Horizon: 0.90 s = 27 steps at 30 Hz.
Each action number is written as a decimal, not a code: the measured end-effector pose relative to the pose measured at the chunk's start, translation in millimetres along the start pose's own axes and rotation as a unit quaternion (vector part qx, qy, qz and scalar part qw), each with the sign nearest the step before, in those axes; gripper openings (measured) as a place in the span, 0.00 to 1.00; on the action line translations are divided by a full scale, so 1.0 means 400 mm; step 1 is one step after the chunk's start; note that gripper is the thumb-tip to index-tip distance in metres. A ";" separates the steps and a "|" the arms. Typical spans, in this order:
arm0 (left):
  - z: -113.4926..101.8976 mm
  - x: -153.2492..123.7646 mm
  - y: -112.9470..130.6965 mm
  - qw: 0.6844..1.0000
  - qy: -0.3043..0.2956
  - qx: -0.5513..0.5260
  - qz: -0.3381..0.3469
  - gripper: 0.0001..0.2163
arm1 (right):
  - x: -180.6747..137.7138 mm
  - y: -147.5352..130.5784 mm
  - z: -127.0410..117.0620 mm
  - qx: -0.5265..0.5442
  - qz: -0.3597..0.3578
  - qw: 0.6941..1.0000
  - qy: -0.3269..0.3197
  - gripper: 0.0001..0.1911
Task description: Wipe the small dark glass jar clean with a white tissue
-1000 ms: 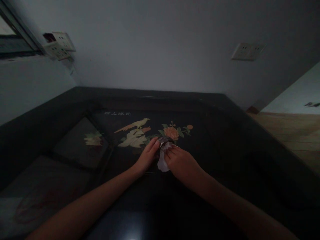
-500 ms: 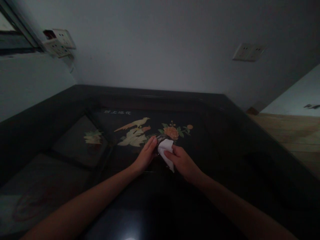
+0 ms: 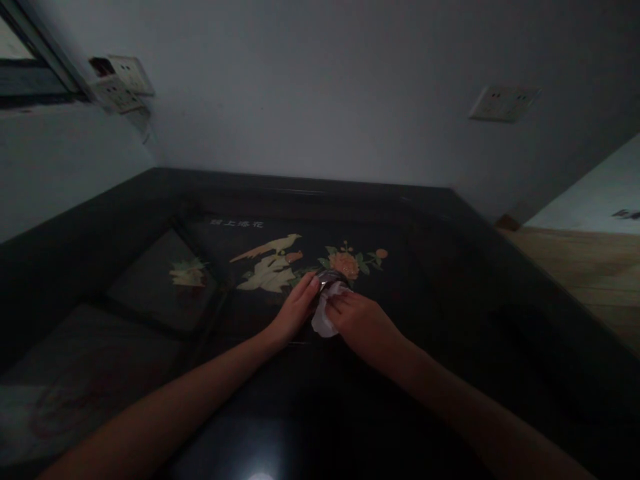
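In the head view, my left hand (image 3: 296,308) is closed on the left side of a small, dark, shiny round object (image 3: 327,277). Its exact kind is too dim to make out. A crumpled white tissue (image 3: 325,323) is gripped in the fingers of my right hand (image 3: 357,321), pressed against the near side of the round object. Both hands are low over a glossy black tabletop (image 3: 280,413), at the lower edge of its bird-and-flower picture. Part of the round object is hidden by the tissue and fingers.
The black surface carries a pale bird design (image 3: 270,270) and a pink flower (image 3: 345,263). Wall sockets (image 3: 503,103) are at the right, and more sockets (image 3: 120,93) at the upper left. Wooden flooring (image 3: 595,260) shows beyond the right edge.
The tissue has gone from a folded, hanging shape to a bunched one against the round object. My right hand has turned over it and shifted slightly left. My left hand has barely moved.
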<state>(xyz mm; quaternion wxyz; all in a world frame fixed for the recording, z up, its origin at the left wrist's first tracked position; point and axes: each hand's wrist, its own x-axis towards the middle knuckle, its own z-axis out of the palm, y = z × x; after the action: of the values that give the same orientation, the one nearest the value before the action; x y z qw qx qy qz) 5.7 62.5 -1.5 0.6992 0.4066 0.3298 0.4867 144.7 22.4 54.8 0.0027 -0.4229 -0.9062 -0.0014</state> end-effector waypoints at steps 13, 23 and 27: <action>-0.006 -0.002 0.003 0.999 0.002 -0.031 -0.017 0.18 | -0.001 -0.014 0.003 0.341 0.137 0.928 0.059 0.11; -0.003 -0.004 0.011 0.999 0.010 -0.042 -0.014 0.18 | -0.001 -0.026 0.028 0.328 0.119 0.933 0.091 0.15; 0.003 -0.006 0.014 0.999 0.014 -0.040 -0.001 0.18 | -0.004 -0.006 0.014 0.187 0.044 0.981 0.040 0.16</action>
<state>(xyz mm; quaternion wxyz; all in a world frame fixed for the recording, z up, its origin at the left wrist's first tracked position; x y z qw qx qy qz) 3.6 61.1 4.1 0.7106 0.3713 0.3206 0.5044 143.8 19.8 49.3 0.1183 -0.4540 -0.8702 0.1508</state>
